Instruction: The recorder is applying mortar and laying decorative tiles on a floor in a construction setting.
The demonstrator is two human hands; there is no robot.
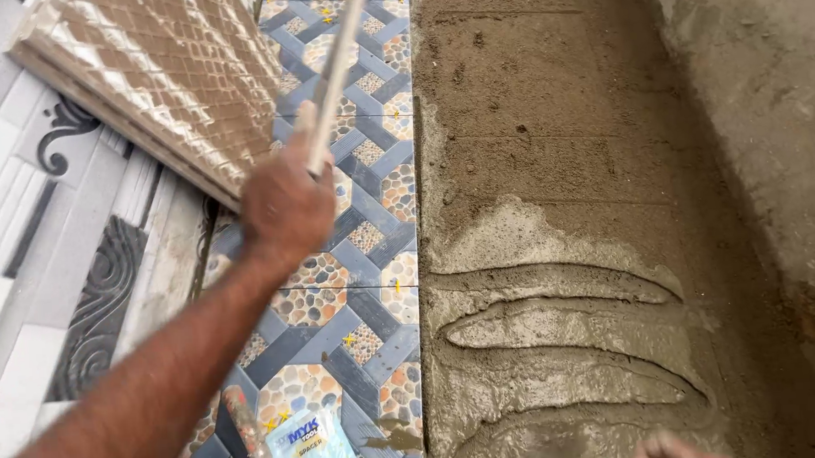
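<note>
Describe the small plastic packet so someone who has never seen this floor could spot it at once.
Start from the laid floor tiles, patterned in blue bands and pebbles, left of the wet grey mortar. Follow them to the bottom edge of the picture, below the left hand. The packet lies there, beside a reddish tool handle: it is the only shiny pale-blue bag.

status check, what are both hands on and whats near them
Left hand gripping pale straight rod over patterned floor tiles. Right hand barely in view at edge of wet grey mortar bed. Stacked beige tiles lean beside.
</note>
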